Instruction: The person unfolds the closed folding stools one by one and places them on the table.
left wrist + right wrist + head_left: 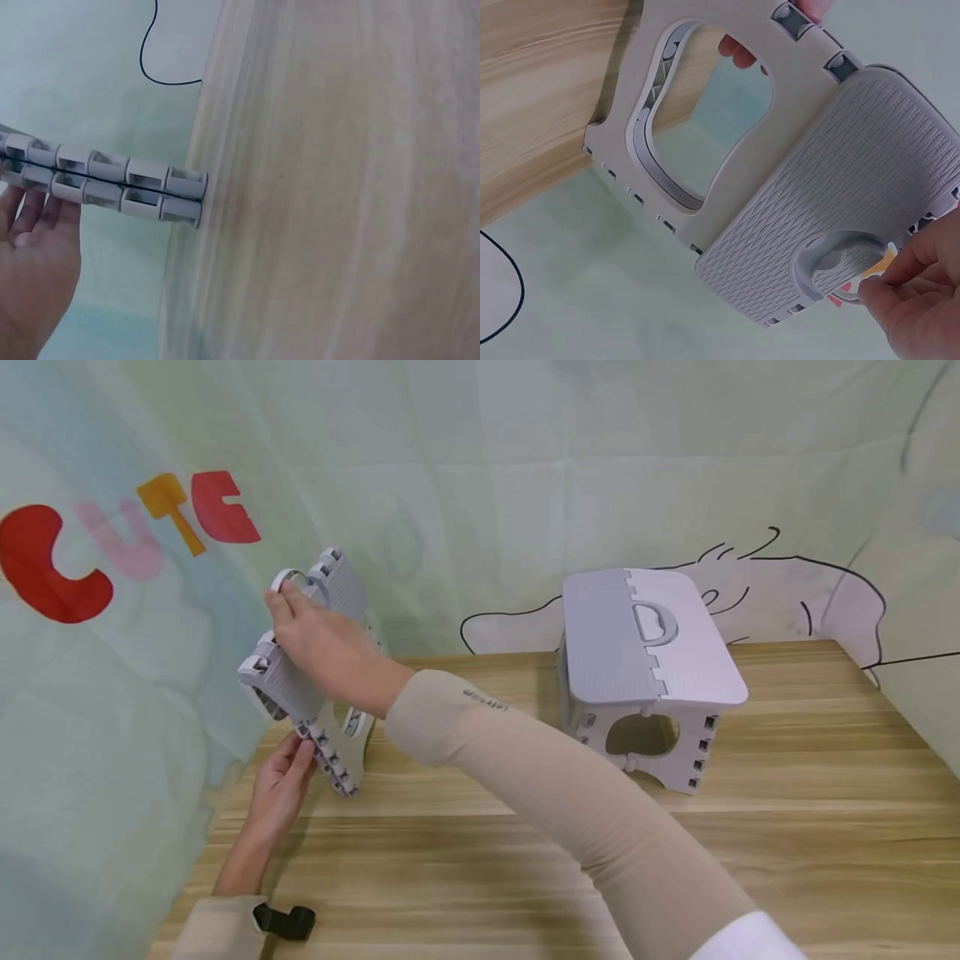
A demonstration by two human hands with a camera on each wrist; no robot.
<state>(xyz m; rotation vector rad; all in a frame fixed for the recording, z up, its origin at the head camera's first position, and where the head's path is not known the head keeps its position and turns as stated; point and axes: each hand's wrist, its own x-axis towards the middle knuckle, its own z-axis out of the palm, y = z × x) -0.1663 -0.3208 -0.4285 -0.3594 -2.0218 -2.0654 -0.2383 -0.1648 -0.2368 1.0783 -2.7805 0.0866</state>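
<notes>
A grey folding step stool [342,739], partly folded, stands tilted at the left of the table. My right hand [330,647] pinches the carry handle on its upper edge; the right wrist view shows thumb and fingers at the handle loop [810,262] beside the textured seat panel [870,150]. Lower down, my left hand [279,781] holds the leg panels at their hinged edge. In the left wrist view, this toothed edge [112,184] has its two panels lying side by side, and the left fingers go behind it. Some left fingertips [739,52] show through the leg opening.
A second grey folding stool [611,643] stands unfolded at the back right, its handle flat in the seat. Both are on a wood-grain table [480,860]. Behind and to the left hangs a printed cloth [480,510] with coloured letters.
</notes>
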